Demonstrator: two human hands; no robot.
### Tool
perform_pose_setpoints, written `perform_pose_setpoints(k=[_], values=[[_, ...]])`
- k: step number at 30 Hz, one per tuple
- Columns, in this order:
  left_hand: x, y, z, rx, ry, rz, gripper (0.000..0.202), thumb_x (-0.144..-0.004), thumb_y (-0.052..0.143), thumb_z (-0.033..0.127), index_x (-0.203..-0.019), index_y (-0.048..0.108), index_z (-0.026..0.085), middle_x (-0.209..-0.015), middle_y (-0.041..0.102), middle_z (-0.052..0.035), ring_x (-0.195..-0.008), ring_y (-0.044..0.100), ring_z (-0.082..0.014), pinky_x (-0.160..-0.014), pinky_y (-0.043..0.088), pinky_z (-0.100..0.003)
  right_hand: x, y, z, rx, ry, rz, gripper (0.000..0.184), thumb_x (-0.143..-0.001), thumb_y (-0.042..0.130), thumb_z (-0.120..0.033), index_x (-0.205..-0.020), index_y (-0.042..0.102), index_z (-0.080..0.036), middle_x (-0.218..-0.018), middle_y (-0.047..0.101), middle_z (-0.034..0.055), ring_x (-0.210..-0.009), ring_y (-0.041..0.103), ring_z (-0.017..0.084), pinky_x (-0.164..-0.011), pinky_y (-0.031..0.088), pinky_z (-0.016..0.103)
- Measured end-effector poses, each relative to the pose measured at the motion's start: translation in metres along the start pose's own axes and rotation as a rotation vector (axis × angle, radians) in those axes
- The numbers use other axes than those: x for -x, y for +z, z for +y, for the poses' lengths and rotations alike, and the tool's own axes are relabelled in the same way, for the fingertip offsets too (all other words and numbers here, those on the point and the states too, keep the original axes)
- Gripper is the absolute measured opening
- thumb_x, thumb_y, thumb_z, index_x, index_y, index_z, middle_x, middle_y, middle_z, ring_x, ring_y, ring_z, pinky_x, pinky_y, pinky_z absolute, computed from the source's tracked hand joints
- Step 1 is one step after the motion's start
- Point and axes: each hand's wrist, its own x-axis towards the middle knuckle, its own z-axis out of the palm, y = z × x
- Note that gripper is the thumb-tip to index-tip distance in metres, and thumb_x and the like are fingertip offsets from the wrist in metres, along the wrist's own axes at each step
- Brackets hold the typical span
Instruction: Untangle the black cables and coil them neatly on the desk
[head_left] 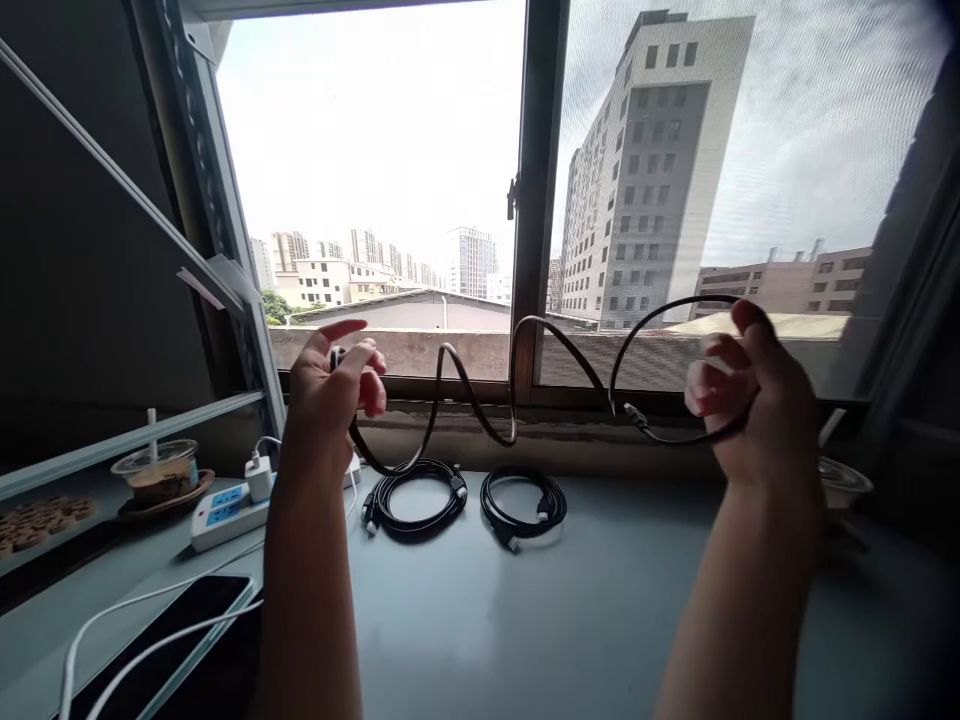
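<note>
Loosely strung between the two hands, a black cable (469,385) hangs across the middle of the frame, raised above the surface (465,620). Its long run goes left to right, but in waves: it sags below the left grip (330,375), rises to a narrow bend, dips, climbs to a wider arch at centre right, then slopes down toward a large open loop. One plug (636,416) points left and slightly upward, its short tail curving back to the right grip (757,375). On the left, the thumb and bent fingers close around the cable while the forefinger stretches rightward; on the right, the thumb presses on the loop's upper end and the other fingers curl inward. Smooth and dark, the cable looks flattened, with pale glints along its edges.

Lower centre, the left coil (421,532) and right coil (534,529) are round, glossy bundles of black cable with blocky plugs, resting on the smooth blue-grey surface. Left of them sit a white plastic power strip (225,515) with blue sockets and, lower left, a glossy-screened phone (172,630).
</note>
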Motion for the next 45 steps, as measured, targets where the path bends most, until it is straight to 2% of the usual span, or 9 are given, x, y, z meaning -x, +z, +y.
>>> perform_pose_setpoints(k=[4,7,10,17,22,27,34,40,45], values=[[0.007,0.007,0.004,-0.045,0.051,-0.066,0.021,-0.076,0.059,0.031,-0.096,0.055,0.023,-0.038,0.035,0.0109,-0.027,0.024,-0.0027,-0.028,0.016,-0.018,0.000,0.016,0.011,0.196,0.100,-0.166,0.033,-0.081,0.053,-0.048,-0.107,0.053,-0.028,-0.088,0.064,0.0030,-0.066,0.062,0.016,-0.043,0.045,0.023],[0.012,0.015,0.006,-0.183,0.114,-0.085,0.027,-0.076,0.059,0.044,-0.092,0.060,0.022,-0.034,0.033,0.0101,-0.024,0.024,-0.0033,-0.028,0.015,-0.018,0.001,0.033,0.026,0.178,0.150,-0.272,0.042,-0.088,0.039,-0.051,-0.125,0.041,-0.030,-0.097,0.066,0.0049,-0.094,0.063,0.019,-0.068,0.053,0.030],[0.019,0.023,0.010,-0.214,0.119,-0.175,0.034,-0.079,0.052,0.052,-0.075,0.062,0.020,-0.033,0.028,0.0087,-0.023,0.022,-0.0033,-0.028,0.012,-0.018,0.003,0.053,0.043,0.128,0.275,-0.357,0.046,-0.092,0.035,-0.047,-0.136,0.028,-0.033,-0.101,0.066,0.0042,-0.098,0.062,0.017,-0.078,0.051,0.033],[0.030,0.029,0.018,-0.141,0.165,-0.292,0.049,-0.081,0.045,0.055,-0.051,0.056,0.018,-0.032,0.026,0.0058,-0.025,0.023,-0.0038,-0.032,0.016,-0.020,0.026,0.105,0.050,0.083,0.523,-0.637,0.066,-0.092,0.033,-0.049,-0.145,0.001,-0.026,-0.110,0.062,0.0093,-0.092,0.063,0.018,-0.076,0.053,0.035],[0.030,0.032,0.014,-0.127,0.247,-0.265,0.051,-0.080,0.047,0.055,-0.046,0.052,0.019,-0.036,0.031,0.0041,-0.032,0.031,-0.0056,-0.036,0.024,-0.022,0.040,0.129,0.045,-0.057,0.544,-0.684,0.066,-0.090,0.040,-0.044,-0.144,0.003,-0.030,-0.124,0.052,0.0082,-0.091,0.062,0.016,-0.068,0.053,0.030],[0.031,0.035,0.014,-0.155,0.267,-0.201,0.048,-0.082,0.047,0.051,-0.046,0.052,0.019,-0.034,0.034,0.0034,-0.035,0.037,-0.0072,-0.038,0.028,-0.022,0.041,0.127,0.039,-0.143,0.533,-0.682,0.058,-0.089,0.046,-0.035,-0.139,0.020,-0.024,-0.097,0.063,0.0050,-0.048,0.047,0.007,-0.045,0.039,0.021],[0.030,0.031,0.015,-0.014,0.364,-0.067,0.052,-0.089,0.036,0.040,-0.043,0.048,0.020,-0.028,0.031,0.0046,-0.025,0.026,-0.0044,-0.034,0.018,-0.024,0.029,0.103,0.022,0.054,0.388,-0.485,0.062,-0.079,0.061,-0.032,-0.131,0.034,-0.015,-0.074,0.064,0.0006,-0.037,0.027,0.003,-0.035,0.026,0.018],[0.026,0.033,0.011,-0.135,0.125,-0.311,0.038,-0.086,0.042,0.045,-0.057,0.043,0.020,-0.033,0.036,0.0064,-0.021,0.029,-0.0046,-0.026,0.015,-0.019,0.031,0.089,-0.002,0.162,0.264,-0.463,0.068,-0.077,0.050,-0.061,-0.129,0.038,-0.020,-0.075,0.064,0.0022,-0.032,0.025,0.002,-0.031,0.022,0.021],[0.031,0.042,0.008,-0.149,0.023,-0.508,0.032,-0.083,0.044,0.051,-0.098,0.046,0.021,-0.039,0.042,0.0093,-0.023,0.030,-0.0053,-0.024,0.019,-0.016,0.051,0.096,-0.013,0.321,0.175,-0.686,0.083,-0.063,0.073,-0.045,-0.134,0.035,-0.022,-0.078,0.062,0.0013,-0.044,0.042,0.006,-0.039,0.036,0.021]])
